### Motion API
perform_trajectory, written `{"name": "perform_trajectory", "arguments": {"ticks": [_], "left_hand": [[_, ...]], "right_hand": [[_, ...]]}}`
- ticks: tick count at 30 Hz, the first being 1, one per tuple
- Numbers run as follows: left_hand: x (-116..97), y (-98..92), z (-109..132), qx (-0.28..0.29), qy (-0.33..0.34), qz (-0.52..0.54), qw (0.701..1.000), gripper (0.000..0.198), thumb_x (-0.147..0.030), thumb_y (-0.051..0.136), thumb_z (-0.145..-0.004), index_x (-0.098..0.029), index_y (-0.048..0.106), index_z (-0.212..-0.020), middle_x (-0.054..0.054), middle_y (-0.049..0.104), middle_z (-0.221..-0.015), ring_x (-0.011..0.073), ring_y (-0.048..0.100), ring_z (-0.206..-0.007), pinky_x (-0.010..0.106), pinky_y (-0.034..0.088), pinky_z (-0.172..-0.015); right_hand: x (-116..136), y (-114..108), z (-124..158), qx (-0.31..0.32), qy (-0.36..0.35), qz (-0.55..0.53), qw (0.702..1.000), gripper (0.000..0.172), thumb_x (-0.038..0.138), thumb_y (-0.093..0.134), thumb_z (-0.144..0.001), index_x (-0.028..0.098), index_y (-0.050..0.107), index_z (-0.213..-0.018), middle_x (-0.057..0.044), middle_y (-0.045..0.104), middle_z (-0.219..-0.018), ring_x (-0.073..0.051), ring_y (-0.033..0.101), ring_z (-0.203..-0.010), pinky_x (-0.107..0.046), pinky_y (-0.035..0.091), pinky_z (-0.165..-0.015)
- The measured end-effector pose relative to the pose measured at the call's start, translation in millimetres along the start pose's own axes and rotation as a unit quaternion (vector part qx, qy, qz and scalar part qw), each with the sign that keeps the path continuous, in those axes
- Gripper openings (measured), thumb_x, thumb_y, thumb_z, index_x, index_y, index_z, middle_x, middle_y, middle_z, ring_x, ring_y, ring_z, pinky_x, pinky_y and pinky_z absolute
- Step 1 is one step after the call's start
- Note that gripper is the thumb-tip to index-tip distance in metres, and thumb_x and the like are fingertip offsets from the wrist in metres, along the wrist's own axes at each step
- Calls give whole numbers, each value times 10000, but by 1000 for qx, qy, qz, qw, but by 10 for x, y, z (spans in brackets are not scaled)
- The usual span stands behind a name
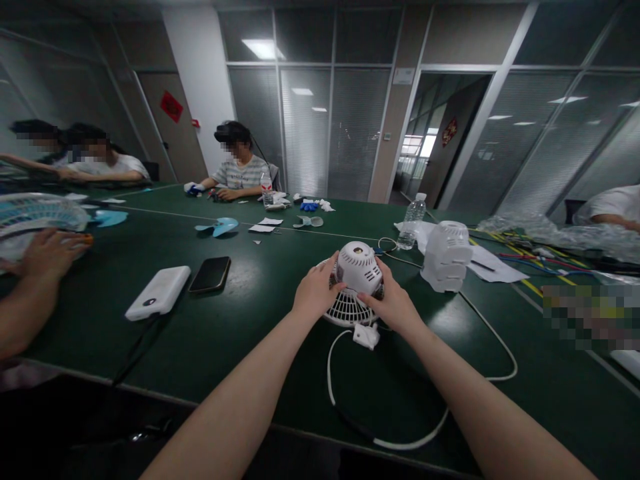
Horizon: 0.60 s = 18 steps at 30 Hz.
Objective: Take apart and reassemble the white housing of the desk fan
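Observation:
A small white fan (359,265) lies on the green table (270,327), its grille side down and its rounded motor housing up. My left hand (317,287) is wrapped round the housing's left side, thumb at the front. On the other side my right hand (395,297) grips it the same way. Below the housing the slotted grille (349,308) shows. In front of the fan sits a small white block (367,335), and a white cable (331,373) loops toward the table's near edge. Whether the block is joined to the fan, I cannot tell.
To the right stand stacked white plastic housings (447,260) and a water bottle (412,223). A phone (211,274) and white power bank (158,293) lie left. Farther back are blue fan blades (218,227). A co-worker's hand (47,257) touches a large fan grille (40,212).

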State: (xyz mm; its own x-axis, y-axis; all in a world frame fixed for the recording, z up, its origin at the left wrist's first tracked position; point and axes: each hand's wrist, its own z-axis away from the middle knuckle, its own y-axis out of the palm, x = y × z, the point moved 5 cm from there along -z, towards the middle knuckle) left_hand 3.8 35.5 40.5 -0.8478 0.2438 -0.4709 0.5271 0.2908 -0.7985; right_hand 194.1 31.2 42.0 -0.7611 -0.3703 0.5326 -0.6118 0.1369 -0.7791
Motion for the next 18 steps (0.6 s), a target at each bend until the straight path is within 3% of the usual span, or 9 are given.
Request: {"name": "perform_trajectory", "arguments": {"ticks": [11, 18], "left_hand": [[-40, -65, 36, -8, -33, -40, 999, 733, -414, 605, -844, -359, 224, -1468, 78, 656, -1116, 290, 596, -1038, 412, 502, -800], [-26, -9, 36, -1, 4, -22, 1000, 680, -417, 590, -854, -342, 275, -1453, 70, 583, -1289, 284, 516, -1187, 421, 476, -903]], "right_hand": [[35, -3, -15, -1, -1, -3, 1000, 892, 448, 645, -777, 317, 119, -1486, -101, 514, -1385, -333, 562, -1192, -532, 469, -946], [-49, -38, 4, 25, -5, -2, 1000, 1004, 402, 724, -706, 309, 105, -1490, -105, 482, -1416, -335, 546, -1215, -529, 436, -992]]}}
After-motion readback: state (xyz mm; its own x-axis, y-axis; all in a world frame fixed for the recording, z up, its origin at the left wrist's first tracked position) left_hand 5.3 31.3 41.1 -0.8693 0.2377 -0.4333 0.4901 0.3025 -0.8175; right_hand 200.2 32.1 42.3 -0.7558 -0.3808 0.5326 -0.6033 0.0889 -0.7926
